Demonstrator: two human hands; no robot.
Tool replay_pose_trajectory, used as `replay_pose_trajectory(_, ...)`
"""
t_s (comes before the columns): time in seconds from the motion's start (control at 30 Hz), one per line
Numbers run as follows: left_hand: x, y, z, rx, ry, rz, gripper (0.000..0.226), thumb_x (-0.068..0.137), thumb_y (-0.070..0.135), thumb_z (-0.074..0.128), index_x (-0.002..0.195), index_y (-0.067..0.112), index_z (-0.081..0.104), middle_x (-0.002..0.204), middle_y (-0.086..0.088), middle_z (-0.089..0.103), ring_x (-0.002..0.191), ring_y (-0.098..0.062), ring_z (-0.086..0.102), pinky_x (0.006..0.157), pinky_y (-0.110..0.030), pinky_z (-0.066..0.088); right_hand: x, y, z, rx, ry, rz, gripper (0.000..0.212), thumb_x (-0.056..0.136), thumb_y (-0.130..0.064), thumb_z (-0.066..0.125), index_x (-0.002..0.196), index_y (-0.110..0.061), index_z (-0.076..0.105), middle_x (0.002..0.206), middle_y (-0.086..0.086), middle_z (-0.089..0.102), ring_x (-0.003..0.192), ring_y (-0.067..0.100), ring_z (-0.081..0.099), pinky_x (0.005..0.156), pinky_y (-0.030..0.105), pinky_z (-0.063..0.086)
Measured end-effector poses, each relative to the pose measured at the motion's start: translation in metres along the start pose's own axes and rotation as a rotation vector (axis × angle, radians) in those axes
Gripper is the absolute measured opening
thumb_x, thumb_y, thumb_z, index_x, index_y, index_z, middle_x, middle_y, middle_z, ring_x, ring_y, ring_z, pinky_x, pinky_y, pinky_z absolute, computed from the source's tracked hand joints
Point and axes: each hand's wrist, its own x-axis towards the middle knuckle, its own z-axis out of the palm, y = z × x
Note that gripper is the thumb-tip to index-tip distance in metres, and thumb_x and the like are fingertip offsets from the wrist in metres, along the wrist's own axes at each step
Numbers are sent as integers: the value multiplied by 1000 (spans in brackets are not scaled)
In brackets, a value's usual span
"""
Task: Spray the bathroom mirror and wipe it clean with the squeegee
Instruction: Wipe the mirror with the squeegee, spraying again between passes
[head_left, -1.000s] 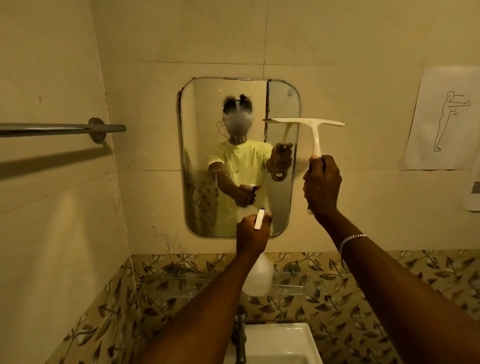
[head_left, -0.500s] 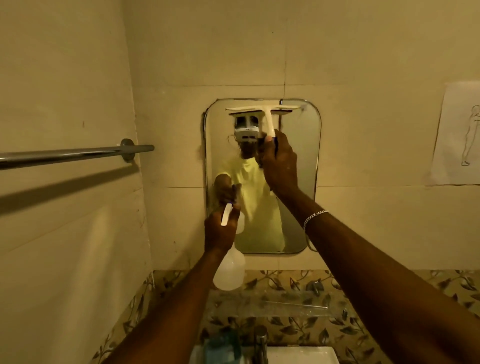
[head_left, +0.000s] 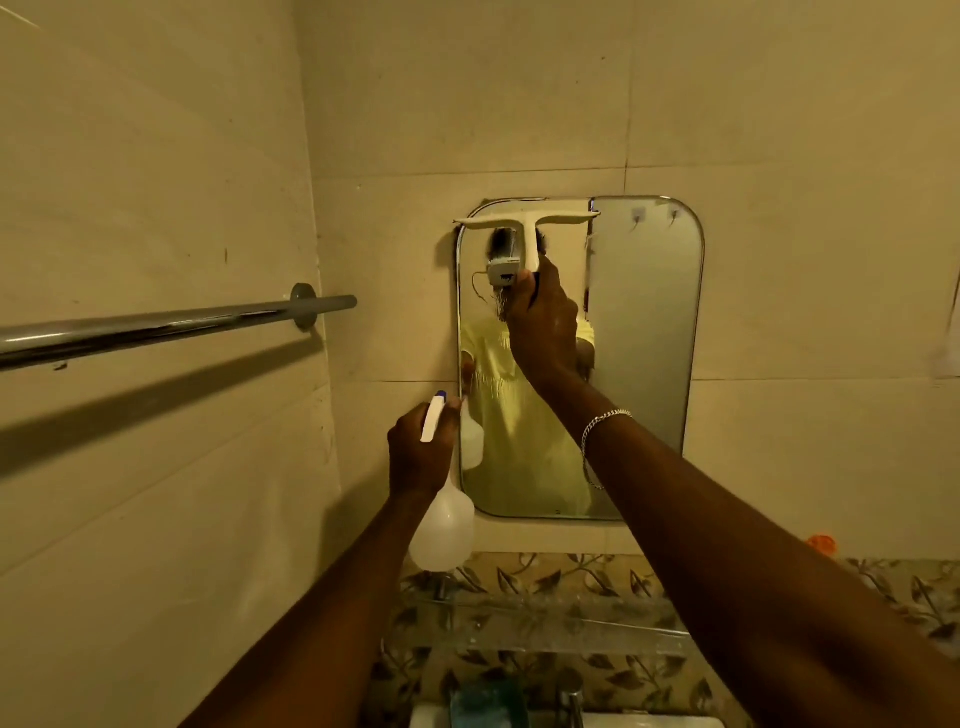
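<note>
A rounded rectangular mirror (head_left: 644, 338) hangs on the tiled wall ahead. My right hand (head_left: 543, 322) grips the handle of a white squeegee (head_left: 524, 223), whose blade lies across the mirror's top left edge. My left hand (head_left: 418, 452) holds a translucent white spray bottle (head_left: 444, 525) by its neck, beside the mirror's lower left corner, its nozzle pointing up. The mirror reflects a person in a yellow shirt, partly hidden by my right arm.
A chrome towel bar (head_left: 171, 327) juts from the left wall at hand height. A clear glass shelf (head_left: 545, 623) runs below the mirror over leaf-patterned tiles. A sink (head_left: 597, 721) and tap (head_left: 574, 701) sit at the bottom edge. An orange object (head_left: 822, 543) sits at right.
My right hand carried the squeegee from right of the mirror leftward to its top left edge. My left hand with the bottle shifted left, off the mirror's front. The view rose and turned.
</note>
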Motion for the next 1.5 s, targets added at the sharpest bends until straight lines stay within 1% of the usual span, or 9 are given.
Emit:
replay_pose_trajectory(0.17,10,-5,0,4,1,66,33,99,32,63,89,3,73,72,-7,69,64,-8,63,58,-4,45,-35,35,9,-25,2,-49,39,110,-28,41,143,-10,50,102,10,70,74,8,63,54,10,48)
replay_pose_trajectory(0.27,12,-6,1,-13,-18,71,33,100,36,61,87,7,72,71,-4,69,64,-10,65,57,-4,44,-83,68,12,34,-56,-8,39,110,-30,41,145,-13,51,104,11,72,70,-3,56,53,1,46)
replay_pose_trajectory(0.5,9,-10,-2,-28,-38,36,29,99,38,62,86,13,71,69,5,66,68,0,65,57,-7,47,-200,130,2,-76,-130,91,44,109,-29,41,150,-14,45,104,5,68,81,7,63,57,6,49)
replay_pose_trajectory(0.67,2,-13,-8,-4,-28,24,34,98,37,63,80,9,69,67,-4,67,69,-10,64,57,-9,46,-282,167,-5,-159,-230,319,39,108,-24,46,145,-13,52,81,-3,62,60,10,60,48,24,52)
replay_pose_trajectory(0.83,-6,-14,-19,36,-20,-9,33,98,35,65,82,6,70,69,-8,68,62,-15,63,57,-12,46,-333,189,-16,-187,-283,546,36,108,-21,47,141,-10,56,101,8,70,85,24,70,76,47,62)
replay_pose_trajectory(0.9,-9,-14,-23,38,-17,-14,32,98,33,65,83,6,70,69,-7,68,62,-12,62,57,-8,46,-337,191,-24,-198,-274,610,37,108,-24,44,141,-12,56,99,5,69,85,20,68,79,43,61)
replay_pose_trajectory(1.13,-9,-14,-24,30,-14,-18,31,98,30,65,79,7,69,65,-2,65,60,-9,60,57,-5,43,-253,143,-50,-138,-102,353,27,108,-20,45,127,-8,60,66,-3,57,53,18,56,44,20,40)
replay_pose_trajectory(1.37,0,-5,-9,-10,-35,-13,32,98,36,64,82,9,68,69,-7,67,63,-14,63,55,-10,46,-77,49,-64,27,62,0,24,111,-29,40,130,-38,53,89,-5,67,75,14,67,61,34,57)
replay_pose_trajectory(1.5,3,5,-3,-30,-40,34,32,98,35,63,84,8,70,70,-5,68,63,-11,63,56,-6,45,-7,20,-62,8,86,-20,31,111,-31,39,132,-16,56,88,-7,67,73,12,69,62,36,62)
